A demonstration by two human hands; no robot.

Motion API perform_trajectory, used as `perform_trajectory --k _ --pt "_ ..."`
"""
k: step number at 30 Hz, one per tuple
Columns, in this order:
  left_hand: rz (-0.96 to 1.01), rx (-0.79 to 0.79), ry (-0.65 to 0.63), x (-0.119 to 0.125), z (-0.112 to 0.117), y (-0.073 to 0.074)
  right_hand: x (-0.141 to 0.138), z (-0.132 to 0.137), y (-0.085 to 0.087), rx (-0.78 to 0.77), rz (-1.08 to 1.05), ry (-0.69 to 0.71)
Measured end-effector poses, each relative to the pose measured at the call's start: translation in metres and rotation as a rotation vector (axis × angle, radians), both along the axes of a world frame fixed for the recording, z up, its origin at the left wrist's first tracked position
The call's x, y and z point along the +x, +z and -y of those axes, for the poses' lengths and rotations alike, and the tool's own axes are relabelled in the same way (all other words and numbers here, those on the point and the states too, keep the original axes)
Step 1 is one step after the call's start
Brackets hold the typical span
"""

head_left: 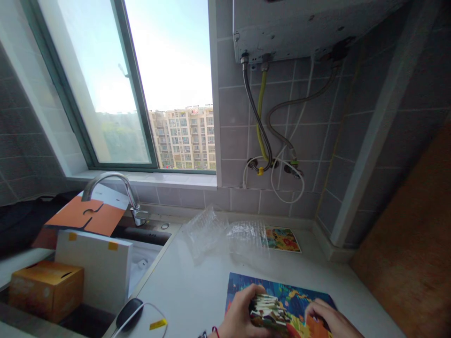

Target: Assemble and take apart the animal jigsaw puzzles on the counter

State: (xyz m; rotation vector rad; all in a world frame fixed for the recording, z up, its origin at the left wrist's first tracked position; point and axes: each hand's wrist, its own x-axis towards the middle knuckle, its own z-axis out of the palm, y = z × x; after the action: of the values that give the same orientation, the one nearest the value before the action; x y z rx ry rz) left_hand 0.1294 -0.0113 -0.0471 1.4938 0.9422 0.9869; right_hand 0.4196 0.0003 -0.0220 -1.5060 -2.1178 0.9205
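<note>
Against the left fingers (246, 300), a stack of printed cards (269, 312)

Chrome faucet (120, 188), cardboard box (47, 291) at steel sink (165, 239); hoses (259, 117) drop from wall-mounted water heater (299, 28) down grey tile wall (310, 108).

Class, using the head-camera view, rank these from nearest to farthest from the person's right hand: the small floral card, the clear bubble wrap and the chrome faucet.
From the right hand:
1. Small floral card: on the counter, straight ahead by the wall.
2. Clear bubble wrap: on the counter, just left of the card.
3. Chrome faucet: far left, at the sink below the window.
</note>
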Motion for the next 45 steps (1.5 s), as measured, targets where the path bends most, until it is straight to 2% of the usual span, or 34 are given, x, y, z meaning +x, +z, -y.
perform_trajectory --k 3,6,9,12,15,18,24,31,35,39,45 --pt "0.018 -0.004 -0.009 -0.003 -0.001 -0.001 -0.008 0.002 0.006 0.011 -0.094 -0.018" --pt "0.028 -0.018 -0.008 -0.007 -0.001 -0.004 -0.021 0.005 0.01 0.021 -0.241 -0.111" --pt "0.079 -0.035 -0.061 -0.008 -0.001 -0.013 -0.037 0.007 0.012 0.061 -0.358 -0.21" --pt "0.077 -0.026 -0.117 -0.006 -0.002 -0.024 -0.049 0.008 0.011 0.06 -0.432 -0.25" --pt "0.011 0.155 -0.128 -0.002 -0.006 -0.032 -0.058 0.01 0.013 0.002 -0.536 -0.226" --pt "-0.013 0.31 -0.118 -0.001 -0.01 -0.036 -0.064 0.014 0.016 -0.073 -0.639 -0.144" --pt "-0.044 0.301 -0.093 0.0 -0.012 -0.04 -0.073 0.022 0.018 -0.13 -0.735 -0.049" --pt "-0.099 0.253 -0.028 0.003 -0.006 -0.028 -0.08 0.02 0.007 0.022 -0.665 -0.103" --pt "-0.087 0.248 0.015 0.003 -0.002 -0.017 -0.08 0.02 0.007 0.002 -0.607 -0.1" --pt "-0.054 0.291 -0.034 0.003 0.0 -0.008 -0.076 0.024 0.008 -0.054 -0.584 -0.047" --pt "-0.104 0.254 -0.031 0.007 0.004 -0.007 -0.069 0.025 0.004 -0.088 -0.479 -0.257"
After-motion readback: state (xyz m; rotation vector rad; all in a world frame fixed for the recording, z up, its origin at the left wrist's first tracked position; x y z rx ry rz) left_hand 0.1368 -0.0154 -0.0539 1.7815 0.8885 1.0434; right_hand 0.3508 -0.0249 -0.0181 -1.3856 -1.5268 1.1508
